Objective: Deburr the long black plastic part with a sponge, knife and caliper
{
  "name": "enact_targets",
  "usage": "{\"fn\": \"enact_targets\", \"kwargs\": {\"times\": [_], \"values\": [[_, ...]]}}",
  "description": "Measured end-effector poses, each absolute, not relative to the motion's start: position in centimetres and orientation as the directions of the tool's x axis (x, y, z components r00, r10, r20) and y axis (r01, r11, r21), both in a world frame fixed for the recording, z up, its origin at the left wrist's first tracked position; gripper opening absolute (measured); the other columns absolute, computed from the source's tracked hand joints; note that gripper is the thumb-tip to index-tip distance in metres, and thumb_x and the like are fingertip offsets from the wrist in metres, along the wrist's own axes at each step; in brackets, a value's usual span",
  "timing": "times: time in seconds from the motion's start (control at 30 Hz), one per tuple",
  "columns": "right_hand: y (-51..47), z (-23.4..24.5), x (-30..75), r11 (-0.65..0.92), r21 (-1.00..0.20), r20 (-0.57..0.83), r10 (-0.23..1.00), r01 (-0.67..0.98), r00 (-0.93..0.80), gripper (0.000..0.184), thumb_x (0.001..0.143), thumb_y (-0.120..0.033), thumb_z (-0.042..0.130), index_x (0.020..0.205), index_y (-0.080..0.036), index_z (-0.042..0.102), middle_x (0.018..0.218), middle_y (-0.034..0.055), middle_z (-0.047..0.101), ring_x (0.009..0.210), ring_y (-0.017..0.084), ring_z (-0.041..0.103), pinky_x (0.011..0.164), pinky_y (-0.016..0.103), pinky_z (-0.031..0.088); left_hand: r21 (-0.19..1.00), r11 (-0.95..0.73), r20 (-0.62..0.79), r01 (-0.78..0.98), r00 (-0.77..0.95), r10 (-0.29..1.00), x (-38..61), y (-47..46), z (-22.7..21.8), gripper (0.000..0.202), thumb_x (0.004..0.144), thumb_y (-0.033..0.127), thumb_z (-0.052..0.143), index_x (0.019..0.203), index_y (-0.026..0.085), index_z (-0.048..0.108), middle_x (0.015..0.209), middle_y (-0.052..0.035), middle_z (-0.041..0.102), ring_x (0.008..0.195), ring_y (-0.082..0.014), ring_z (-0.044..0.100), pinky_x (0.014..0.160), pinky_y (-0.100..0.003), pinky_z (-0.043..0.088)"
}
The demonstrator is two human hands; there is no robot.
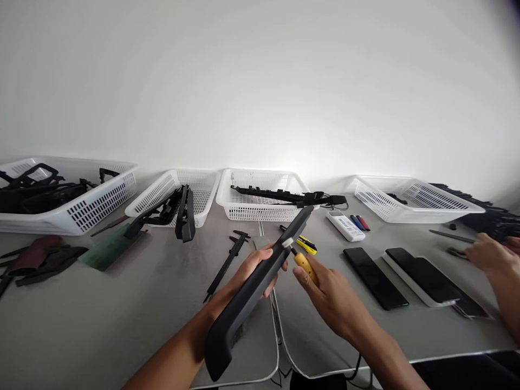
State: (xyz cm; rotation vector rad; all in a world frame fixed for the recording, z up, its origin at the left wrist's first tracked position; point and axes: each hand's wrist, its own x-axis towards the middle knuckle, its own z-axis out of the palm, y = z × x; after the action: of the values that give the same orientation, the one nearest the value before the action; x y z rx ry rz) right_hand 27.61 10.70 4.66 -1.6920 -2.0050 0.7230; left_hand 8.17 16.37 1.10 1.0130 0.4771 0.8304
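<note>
A long black plastic trim piece [254, 284] lies slanted across my left hand [258, 262], whose fingers are wrapped round its middle. Its bent end points down toward me and its other end reaches toward the baskets. My right hand [325, 287] is closed on a yellow-handled tool [305, 266] with a dark shank and a small pale head. That head meets the edge of the trim piece; its exact kind cannot be made out. Just beyond lies a yellow and black utility knife [305, 245], partly hidden. A black caliper [227, 265] rests left of my left hand.
White baskets [266, 213] with black plastic parts line the wall. Phones [376, 277], a white box-shaped device [345, 226] and small coloured items [360, 222] lie right. A green sheet [109, 249] and dark cloths [44, 260] lie left. Another person's hands [489, 252] work at far right.
</note>
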Motion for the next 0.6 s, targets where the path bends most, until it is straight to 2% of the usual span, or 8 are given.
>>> {"fn": "enact_targets", "kwargs": {"times": [0.1,0.27,0.33,0.43,0.47,0.53,0.57,0.6], "values": [[11.5,4.9,28.4,0.144,-0.625,-0.029,0.978,0.767,-0.207,0.046,0.106,-0.065,0.037,0.088,-0.026,0.053,0.062,-0.0009,0.056,0.055,0.019,0.05,0.056,0.03,0.028,0.87,0.303,0.05,-0.389,0.68,0.731,8.1,16.5,0.8,0.038,0.103,0.049,0.045,0.111,0.019,0.066,0.09,-0.0015,0.065,0.037,-0.0059,0.049,0.033,-0.02,0.034],[14.3,4.9,31.2,-0.027,-0.577,0.067,0.995,0.816,0.08,0.047,0.104,-0.068,0.036,0.085,-0.026,0.049,0.066,0.0008,0.059,0.058,0.021,0.054,0.057,0.029,0.031,0.856,0.36,0.02,-0.372,0.718,0.696,7.7,16.8,0.3,0.048,0.099,0.048,0.052,0.136,0.02,0.063,0.086,-0.0009,0.063,0.036,-0.0055,0.047,0.034,-0.02,0.037],[14.6,4.8,31.5,-0.039,-0.588,0.071,0.992,0.808,0.1,0.048,0.104,-0.068,0.037,0.084,-0.026,0.049,0.066,0.001,0.06,0.059,0.021,0.054,0.057,0.029,0.031,0.853,0.364,0.019,-0.374,0.719,0.695,7.7,17.0,0.0,0.05,0.098,0.048,0.054,0.138,0.02,0.063,0.084,-0.0007,0.063,0.035,-0.0057,0.046,0.034,-0.021,0.036],[13.0,4.6,30.2,0.04,-0.677,0.018,0.999,0.735,-0.038,0.043,0.103,-0.064,0.042,0.089,-0.024,0.052,0.067,-0.0002,0.057,0.059,0.019,0.052,0.058,0.029,0.032,0.867,0.345,0.006,-0.36,0.698,0.716,7.9,17.0,0.2,0.049,0.096,0.05,0.055,0.133,0.02,0.065,0.084,-0.0007,0.064,0.036,-0.0064,0.044,0.034,-0.022,0.033],[12.1,4.4,29.5,0.062,-0.726,-0.024,0.993,0.684,-0.116,0.038,0.102,-0.059,0.046,0.092,-0.024,0.054,0.068,-0.0014,0.056,0.059,0.018,0.05,0.058,0.029,0.033,0.874,0.326,0.004,-0.36,0.676,0.737,7.9,16.7,0.6,0.046,0.096,0.051,0.054,0.127,0.019,0.067,0.083,-0.0008,0.063,0.037,-0.0063,0.043,0.035,-0.023,0.031],[10.2,4.1,28.4,0.038,-0.85,-0.103,0.966,0.525,-0.237,0.019,0.098,-0.041,0.054,0.105,-0.022,0.055,0.074,-0.004,0.052,0.061,0.015,0.048,0.059,0.028,0.037,0.888,0.275,0.006,-0.368,0.608,0.794,7.9,15.9,1.7,0.039,0.098,0.05,0.05,0.111,0.018,0.069,0.082,-0.0012,0.062,0.041,-0.0062,0.039,0.039,-0.023,0.03],[9.4,3.9,28.1,-0.028,-0.906,-0.16,0.946,0.421,-0.282,0.024,0.095,-0.033,0.056,0.117,-0.023,0.055,0.077,-0.0051,0.05,0.061,0.013,0.047,0.059,0.027,0.039,0.896,0.254,0.001,-0.365,0.573,0.819,7.8,15.4,2.3,0.038,0.101,0.049,0.048,0.102,0.018,0.069,0.077,-0.0008,0.06,0.045,-0.0071,0.039,0.043,-0.023,0.032],[8.8,3.7,28.0,-0.102,-0.942,-0.209,0.923,0.32,-0.323,0.041,0.092,-0.027,0.057,0.132,-0.024,0.05,0.081,-0.0055,0.05,0.06,0.012,0.046,0.058,0.026,0.041,0.905,0.243,-0.016,-0.35,0.542,0.84,7.6,14.9,3.0,0.039,0.104,0.049,0.046,0.099,0.018,0.069,0.075,-0.0007,0.058,0.051,-0.0088,0.04,0.048,-0.023,0.035]]}}
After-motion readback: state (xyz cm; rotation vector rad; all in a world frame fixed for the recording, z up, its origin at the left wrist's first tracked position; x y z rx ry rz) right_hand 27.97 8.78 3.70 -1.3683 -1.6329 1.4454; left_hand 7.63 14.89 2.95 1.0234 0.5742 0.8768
